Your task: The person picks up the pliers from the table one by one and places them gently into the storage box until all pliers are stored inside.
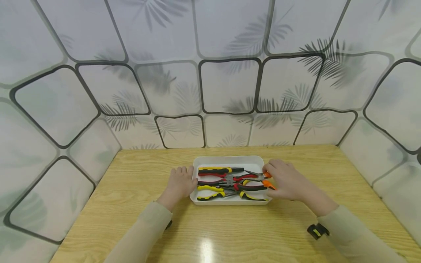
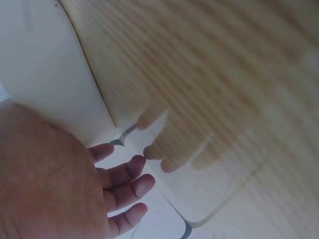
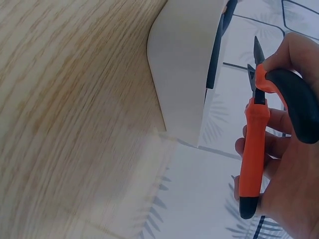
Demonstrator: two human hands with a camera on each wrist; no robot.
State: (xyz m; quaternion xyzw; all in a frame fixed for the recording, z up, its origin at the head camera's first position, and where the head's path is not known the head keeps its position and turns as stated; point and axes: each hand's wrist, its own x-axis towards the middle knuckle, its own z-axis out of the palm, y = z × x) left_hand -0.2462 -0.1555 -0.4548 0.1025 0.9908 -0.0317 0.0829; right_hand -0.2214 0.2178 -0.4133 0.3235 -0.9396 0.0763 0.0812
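Observation:
A white tray holds several pliers. My left hand rests at its left end, thumb by the rim; in the left wrist view the fingers are loosely bent beside the tray wall and grip nothing. My right hand holds orange-and-black pliers at the tray's right end, their handles spread and jaws parted, pointing left over the tray. Inside lie red-and-black pliers, yellow-and-black pliers and, along the back, a yellow-and-black tool with a dark tip.
The tray stands on a wood-grain table, near its back edge. A patterned wall covering with dark outlines and leaf prints encloses the back and both sides. A dark strap piece is at the right wrist.

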